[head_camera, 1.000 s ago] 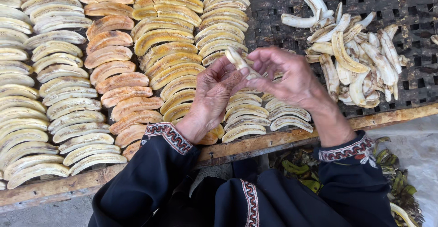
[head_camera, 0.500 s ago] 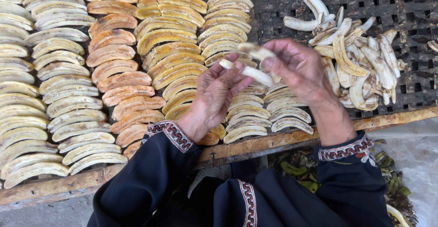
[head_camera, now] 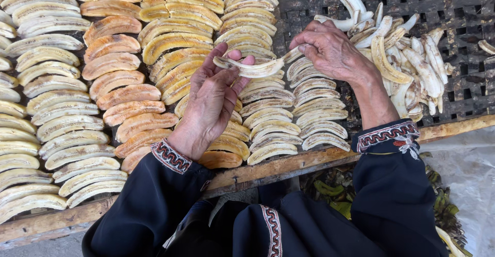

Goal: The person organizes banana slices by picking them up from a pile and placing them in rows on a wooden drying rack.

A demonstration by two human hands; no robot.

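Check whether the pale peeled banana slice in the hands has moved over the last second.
Yes. The pale banana slice has dropped slightly, toward the wooden frame rail.

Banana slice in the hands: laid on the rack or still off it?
Off it: banana slice is held between left hand and right hand, above the rows.

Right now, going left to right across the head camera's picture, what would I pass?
Rows of pale banana slices → rows of browner slices → left hand → the slice held between both hands → right hand → loose heap of peeled strips on the dark woven rack.
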